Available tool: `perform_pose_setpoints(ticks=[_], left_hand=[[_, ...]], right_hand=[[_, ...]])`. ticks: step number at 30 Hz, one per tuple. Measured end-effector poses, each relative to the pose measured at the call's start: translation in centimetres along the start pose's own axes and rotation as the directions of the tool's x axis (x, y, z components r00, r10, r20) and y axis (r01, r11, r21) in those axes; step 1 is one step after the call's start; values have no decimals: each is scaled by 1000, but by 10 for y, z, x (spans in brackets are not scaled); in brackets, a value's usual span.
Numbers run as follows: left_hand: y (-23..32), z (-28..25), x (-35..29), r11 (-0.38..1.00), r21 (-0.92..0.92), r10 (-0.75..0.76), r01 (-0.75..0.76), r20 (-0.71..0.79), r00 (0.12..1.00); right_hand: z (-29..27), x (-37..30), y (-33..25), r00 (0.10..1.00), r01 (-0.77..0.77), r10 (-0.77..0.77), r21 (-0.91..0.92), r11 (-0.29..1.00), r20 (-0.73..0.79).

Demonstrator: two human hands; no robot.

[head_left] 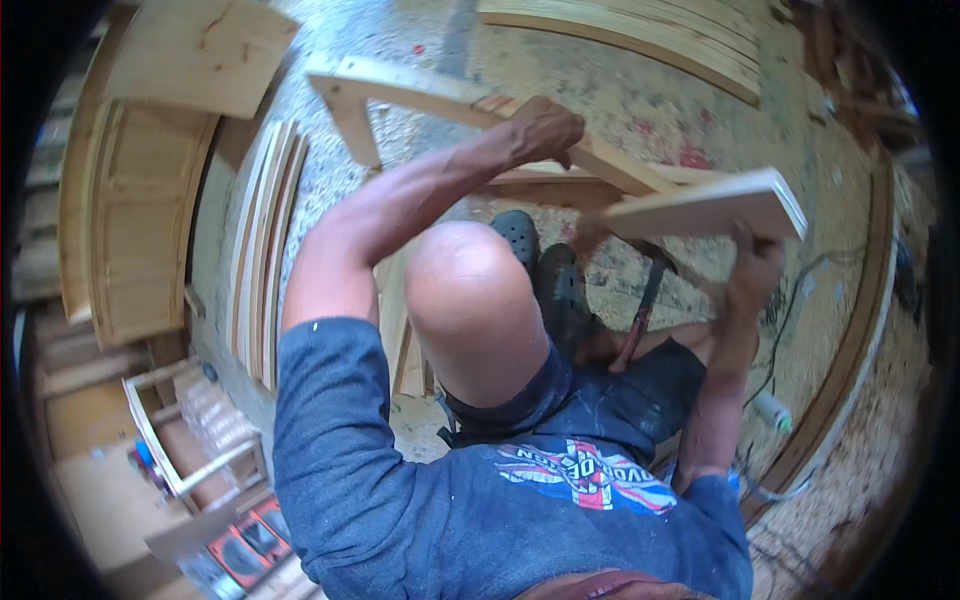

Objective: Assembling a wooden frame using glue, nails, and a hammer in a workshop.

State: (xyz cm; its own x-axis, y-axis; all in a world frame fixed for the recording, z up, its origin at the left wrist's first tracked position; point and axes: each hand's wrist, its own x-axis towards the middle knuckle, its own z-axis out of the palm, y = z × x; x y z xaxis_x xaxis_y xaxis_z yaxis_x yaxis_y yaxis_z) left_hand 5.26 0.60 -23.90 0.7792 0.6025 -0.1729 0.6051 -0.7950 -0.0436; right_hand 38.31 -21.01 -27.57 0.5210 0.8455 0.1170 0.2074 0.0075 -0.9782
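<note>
A pale wooden frame (420,92) with a short leg at its left end stands on the floor in front of my knees. My left hand (545,132) is closed over its long rail. At its right end a wide board (700,210) tilts up toward me, and my right hand (755,268) grips that board's near end from below. Whether the board is joined to the rail, I cannot tell. A hammer (643,310) with a dark head and a red and black handle rests against my lap, its head just under the board. A blurred brownish shape beside my shoes is unclear.
Long planks (268,250) lie to my left, and more boards (640,35) lie at the far side. A panelled wooden cabinet (150,220) stands at the far left. On the right are a cable (800,290), a small bottle (772,410) and a long floor beam (850,350).
</note>
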Motion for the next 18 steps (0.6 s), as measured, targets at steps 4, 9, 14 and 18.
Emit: perform_pose_setpoints(ticks=[4, 9, 14, 18], left_hand=[[-24, -93, -9, 994, 89, -71, 64, 73, 995], [-22, -249, -46, 990, 120, -30, 71, -308, 951], [-1, -258, -52, 988, 150, 31, 26, -369, 929], [8, -229, -52, 992, 111, 104, -67, -369, 924]], right_hand=[[-49, -6, -10, 995, 88, -87, 7, 996, -46], [-89, 9, -19, 995, 29, -21, 73, 997, -102], [-80, 16, -28, 989, 146, -147, -21, 989, -25], [-57, 30, -32, 988, 118, -117, 2, 993, 102]])
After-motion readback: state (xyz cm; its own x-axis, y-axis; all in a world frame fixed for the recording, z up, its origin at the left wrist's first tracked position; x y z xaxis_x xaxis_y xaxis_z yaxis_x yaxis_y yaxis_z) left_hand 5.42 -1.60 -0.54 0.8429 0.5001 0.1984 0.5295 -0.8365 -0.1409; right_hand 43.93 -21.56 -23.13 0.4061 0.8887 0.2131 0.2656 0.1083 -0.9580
